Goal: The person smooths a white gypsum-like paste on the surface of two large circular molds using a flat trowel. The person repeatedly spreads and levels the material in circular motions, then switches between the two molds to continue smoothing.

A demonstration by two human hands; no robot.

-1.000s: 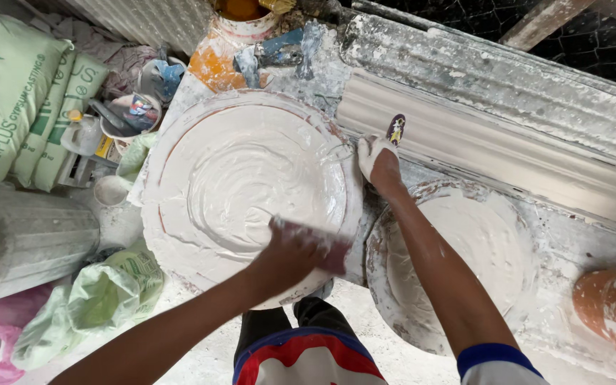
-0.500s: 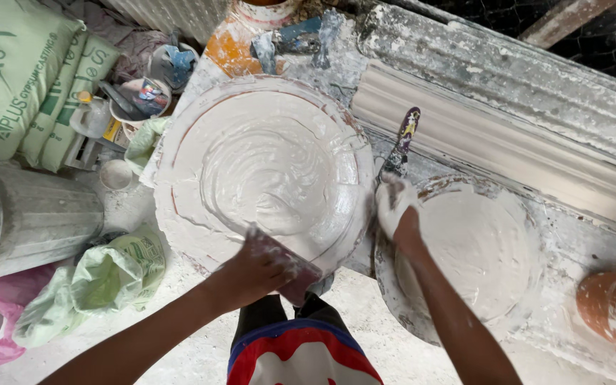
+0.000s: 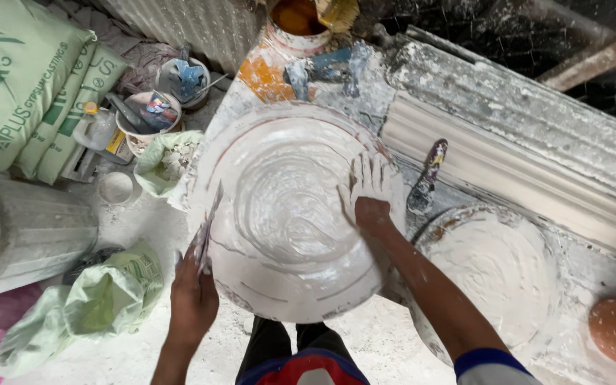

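Note:
A large round mould (image 3: 251,292) filled with wet white plaster (image 3: 286,199) sits in front of me. My right hand (image 3: 368,189), coated in plaster, lies flat with fingers spread on the wet surface at the mould's right side. My left hand (image 3: 192,285) grips a thin flat scraper blade (image 3: 208,224) held against the mould's left rim. A second round plaster mould (image 3: 493,271) lies to the right, under my right forearm.
A putty knife (image 3: 425,178) lies on the plaster-caked bench between the moulds, beside a long cornice casting (image 3: 529,178). Green sacks (image 3: 16,85), small tubs (image 3: 147,114), a metal drum (image 3: 30,232), plastic bags (image 3: 101,292) and an orange bucket (image 3: 297,21) stand around.
My right hand left the putty knife area and moved onto the wet plaster. My left hand shifted from the mould's near edge to its left rim, now holding the scraper.

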